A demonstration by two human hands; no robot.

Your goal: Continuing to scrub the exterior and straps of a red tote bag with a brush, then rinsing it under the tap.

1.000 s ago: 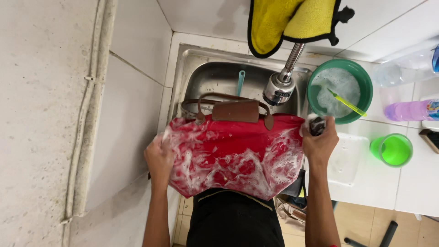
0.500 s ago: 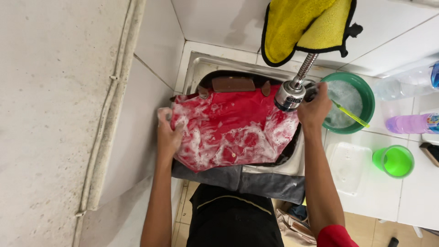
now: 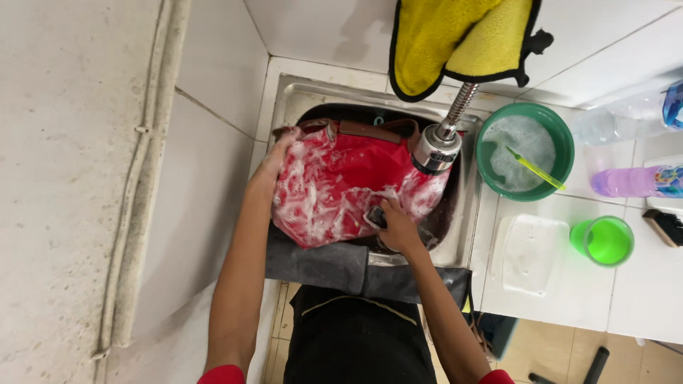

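together, two hands (image 3: 334,195) grip one soapy red bag (image 3: 341,185) over one sink (image 3: 299,96).

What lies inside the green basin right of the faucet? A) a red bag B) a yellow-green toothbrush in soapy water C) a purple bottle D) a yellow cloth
B: the green basin holds foamy water with a yellow-green toothbrush lying across it; the soapy red bag is in the sink, held by the left hand and the right hand.

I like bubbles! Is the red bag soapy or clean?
Soapy. White foam streaks cover the red bag in the sink.
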